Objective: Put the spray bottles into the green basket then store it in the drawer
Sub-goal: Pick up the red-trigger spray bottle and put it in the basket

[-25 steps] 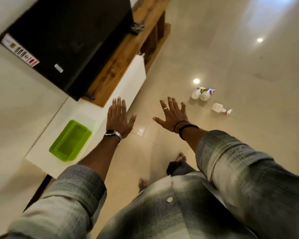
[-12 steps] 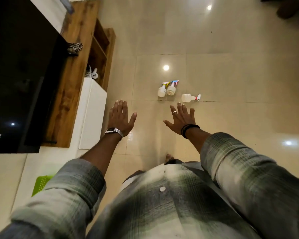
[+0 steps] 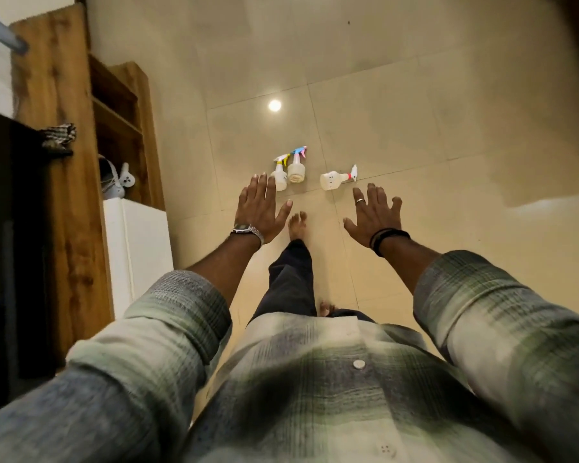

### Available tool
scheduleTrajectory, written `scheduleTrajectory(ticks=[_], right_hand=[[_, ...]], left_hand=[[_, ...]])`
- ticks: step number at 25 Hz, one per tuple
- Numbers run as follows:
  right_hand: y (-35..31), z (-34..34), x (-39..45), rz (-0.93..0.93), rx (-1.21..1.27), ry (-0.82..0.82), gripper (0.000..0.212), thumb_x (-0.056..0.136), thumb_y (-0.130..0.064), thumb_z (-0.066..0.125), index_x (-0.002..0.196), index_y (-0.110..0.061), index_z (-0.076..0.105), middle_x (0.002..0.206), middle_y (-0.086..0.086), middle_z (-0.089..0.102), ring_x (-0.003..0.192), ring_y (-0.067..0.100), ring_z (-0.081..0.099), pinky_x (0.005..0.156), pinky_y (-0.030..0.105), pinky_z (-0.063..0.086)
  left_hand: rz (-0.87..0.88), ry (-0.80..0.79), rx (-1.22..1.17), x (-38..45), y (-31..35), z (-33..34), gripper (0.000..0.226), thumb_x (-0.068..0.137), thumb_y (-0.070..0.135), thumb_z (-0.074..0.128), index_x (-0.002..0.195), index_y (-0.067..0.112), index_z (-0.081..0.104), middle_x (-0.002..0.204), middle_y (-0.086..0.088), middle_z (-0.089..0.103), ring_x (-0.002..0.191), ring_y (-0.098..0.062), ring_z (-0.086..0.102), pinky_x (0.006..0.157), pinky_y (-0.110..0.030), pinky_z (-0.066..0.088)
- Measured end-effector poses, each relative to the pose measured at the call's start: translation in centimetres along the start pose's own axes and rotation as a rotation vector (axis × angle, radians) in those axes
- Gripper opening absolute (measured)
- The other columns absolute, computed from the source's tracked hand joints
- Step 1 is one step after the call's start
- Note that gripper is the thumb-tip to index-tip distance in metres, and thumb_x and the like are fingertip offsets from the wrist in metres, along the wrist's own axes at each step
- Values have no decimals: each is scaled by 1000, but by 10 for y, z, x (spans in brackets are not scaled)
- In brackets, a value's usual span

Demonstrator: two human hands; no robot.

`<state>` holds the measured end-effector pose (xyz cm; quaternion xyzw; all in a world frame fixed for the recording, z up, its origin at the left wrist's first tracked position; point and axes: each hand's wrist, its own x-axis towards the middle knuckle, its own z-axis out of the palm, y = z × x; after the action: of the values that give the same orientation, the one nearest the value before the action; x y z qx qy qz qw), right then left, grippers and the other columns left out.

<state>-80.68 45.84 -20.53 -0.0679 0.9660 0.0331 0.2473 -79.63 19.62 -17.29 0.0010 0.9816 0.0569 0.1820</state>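
Note:
Three white spray bottles lie on the tiled floor ahead of me: one with a yellow trigger [image 3: 280,175], one with a blue and pink trigger [image 3: 296,170] beside it, and one with a red and white nozzle [image 3: 334,179] a little to the right. My left hand [image 3: 257,208] is held out flat with fingers spread, its fingertips near the yellow-trigger bottle in the image. My right hand [image 3: 373,213] is spread flat below the red-nozzle bottle. Both hands hold nothing. The green basket is out of view.
A wooden TV unit [image 3: 66,182] with open shelves runs along the left, a black screen [image 3: 4,228] at the far left. A white cabinet front [image 3: 137,252] stands below the shelves. A white controller [image 3: 126,180] sits in a shelf. My bare foot [image 3: 296,225] is stepped forward.
The view has swung away from the basket and toward the bottles, which are now closer. One foot has stepped forward, and both spread hands now sit nearer the bottles.

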Motion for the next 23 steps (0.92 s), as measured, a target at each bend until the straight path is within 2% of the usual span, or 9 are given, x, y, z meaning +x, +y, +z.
scheduleTrajectory(ticks=[3,8,12,15,18,23], right_hand=[[15,-11,47,116,47,-45,79,92,-55,45,158,-18,20,161,17,22,148,33,22,109,59,29],[17,-14,143,246,187,-111,78,92,-51,47,158,-19,19,162,14,20,149,30,22,109,57,28],[18,31,240,302,250,-188,77,93,-51,45,158,-20,19,164,13,18,150,29,21,109,57,27],[19,70,294,260,262,-237,76,93,-50,45,158,-20,19,164,13,17,150,28,22,110,56,27],[25,124,347,310,350,-260,75,92,-50,46,157,-20,22,164,12,19,149,28,23,110,56,28],[26,242,428,450,543,-296,74,90,-49,48,155,-20,26,160,9,27,146,27,30,108,55,28]], left_hand=[[97,-53,-7,82,10,-10,76,100,55,29,157,7,18,165,-13,22,154,-31,18,123,-45,21],[120,-142,-110,217,20,2,70,100,51,32,155,8,25,158,-13,36,145,-30,34,117,-45,30],[144,-257,-72,314,16,70,66,101,51,31,150,7,32,153,-12,41,142,-31,38,115,-45,34],[157,-294,-48,365,7,123,63,101,50,32,148,7,35,151,-12,44,140,-30,40,114,-44,34],[210,-322,27,414,0,181,62,101,49,33,147,7,36,147,-12,47,137,-30,42,112,-44,34],[250,-377,49,486,5,297,63,102,50,30,148,9,34,157,-14,37,147,-31,32,118,-47,29]])
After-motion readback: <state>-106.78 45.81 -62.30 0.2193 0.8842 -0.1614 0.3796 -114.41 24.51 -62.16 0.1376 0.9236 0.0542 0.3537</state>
